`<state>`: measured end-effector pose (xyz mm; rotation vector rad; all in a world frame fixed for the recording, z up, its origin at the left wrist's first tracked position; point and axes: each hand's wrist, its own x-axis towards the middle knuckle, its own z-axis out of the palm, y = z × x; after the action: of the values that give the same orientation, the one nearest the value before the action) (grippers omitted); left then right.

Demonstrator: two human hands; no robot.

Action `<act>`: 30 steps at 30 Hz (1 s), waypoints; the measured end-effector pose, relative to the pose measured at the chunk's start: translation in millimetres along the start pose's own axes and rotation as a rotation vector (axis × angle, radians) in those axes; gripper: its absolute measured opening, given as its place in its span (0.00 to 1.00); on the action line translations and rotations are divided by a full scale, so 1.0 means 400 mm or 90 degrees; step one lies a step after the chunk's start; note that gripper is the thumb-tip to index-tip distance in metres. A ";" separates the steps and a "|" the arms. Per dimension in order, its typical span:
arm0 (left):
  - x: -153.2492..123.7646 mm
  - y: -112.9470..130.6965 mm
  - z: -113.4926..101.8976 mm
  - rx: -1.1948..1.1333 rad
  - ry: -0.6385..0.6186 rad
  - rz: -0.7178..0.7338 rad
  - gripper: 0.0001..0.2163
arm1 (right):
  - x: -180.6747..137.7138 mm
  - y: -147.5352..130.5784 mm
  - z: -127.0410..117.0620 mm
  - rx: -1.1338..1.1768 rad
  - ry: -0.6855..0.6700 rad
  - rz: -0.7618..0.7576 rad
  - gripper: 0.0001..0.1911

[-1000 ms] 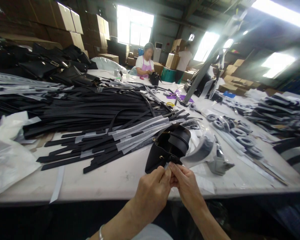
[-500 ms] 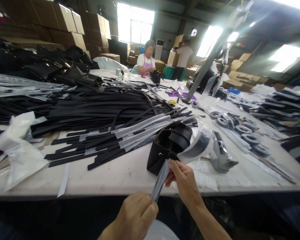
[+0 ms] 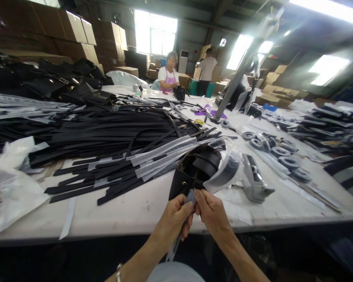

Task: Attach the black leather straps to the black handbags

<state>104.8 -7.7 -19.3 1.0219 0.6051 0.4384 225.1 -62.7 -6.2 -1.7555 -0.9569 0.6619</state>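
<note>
A black handbag (image 3: 178, 178) with its top open stands at the table's front, just beyond my hands. Closed around a plastic-wrapped strap (image 3: 190, 196), my left hand (image 3: 178, 213) sits in front of the bag. The strap's lower end hangs down below that hand, past the table edge. My right hand (image 3: 210, 207) pinches the strap's upper end by the bag's rim, its fingertips touching or nearly touching the left ones. Beside the bag's opening, a wider wrapped band (image 3: 225, 172) curves out to the right.
Many black straps (image 3: 117, 129) are heaped at left, with black bags (image 3: 61, 84) behind. A grey tape dispenser (image 3: 255, 182) and wrapped coils (image 3: 282, 154) lie to the right. A slanted metal post (image 3: 231, 90) rises mid-table. Across the table a person (image 3: 169, 76) handles a bag.
My left hand has moved up along the strap to the bag, next to my right hand. The right hand stays at the strap's upper end. The view has shifted slightly.
</note>
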 end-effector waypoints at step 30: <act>0.037 -0.037 0.027 -0.018 0.219 0.016 0.24 | 0.188 0.236 -0.630 -0.156 0.364 0.141 0.15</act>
<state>124.1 -12.6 -32.3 0.9342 0.8898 0.6504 492.4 -144.5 -3.6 -2.1248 -0.4641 0.1513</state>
